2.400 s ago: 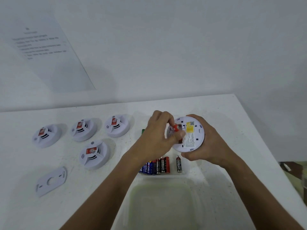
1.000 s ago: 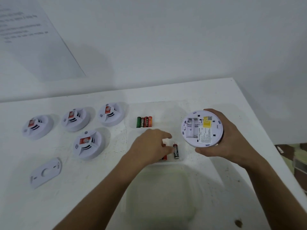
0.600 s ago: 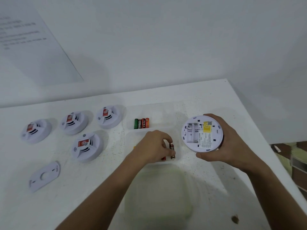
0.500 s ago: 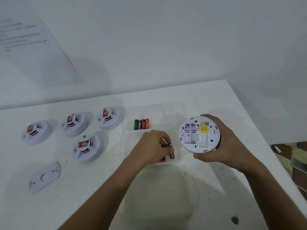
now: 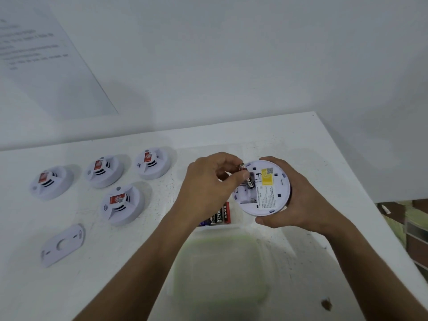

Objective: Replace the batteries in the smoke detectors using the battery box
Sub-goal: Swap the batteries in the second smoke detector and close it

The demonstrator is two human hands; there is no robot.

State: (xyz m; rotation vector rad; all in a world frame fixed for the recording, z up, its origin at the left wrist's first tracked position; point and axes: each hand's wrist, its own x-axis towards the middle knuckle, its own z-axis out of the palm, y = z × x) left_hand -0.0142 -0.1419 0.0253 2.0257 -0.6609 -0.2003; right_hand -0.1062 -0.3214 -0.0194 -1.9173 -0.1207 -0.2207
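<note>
My right hand (image 5: pixel 298 205) holds a white round smoke detector (image 5: pixel 268 193) with its back side up, showing a yellow sticker and a printed label. My left hand (image 5: pixel 208 188) pinches a black battery (image 5: pixel 248 180) and holds it against the open battery bay on the detector's left part. Under my left wrist sits the clear battery box (image 5: pixel 231 224), with black and red batteries (image 5: pixel 221 215) partly showing. Most of the box is hidden by my hand.
Several white smoke detectors (image 5: pixel 122 205) with red stickers lie face up on the white table (image 5: pixel 312 144) at the left. A white mounting plate (image 5: pixel 61 245) lies at the near left. The box's translucent lid (image 5: pixel 220 274) rests near me. The table's right edge is close.
My left hand lifted a black battery out of the box and brought it up to the detector's battery bay. My right hand kept the detector and moved it slightly left.
</note>
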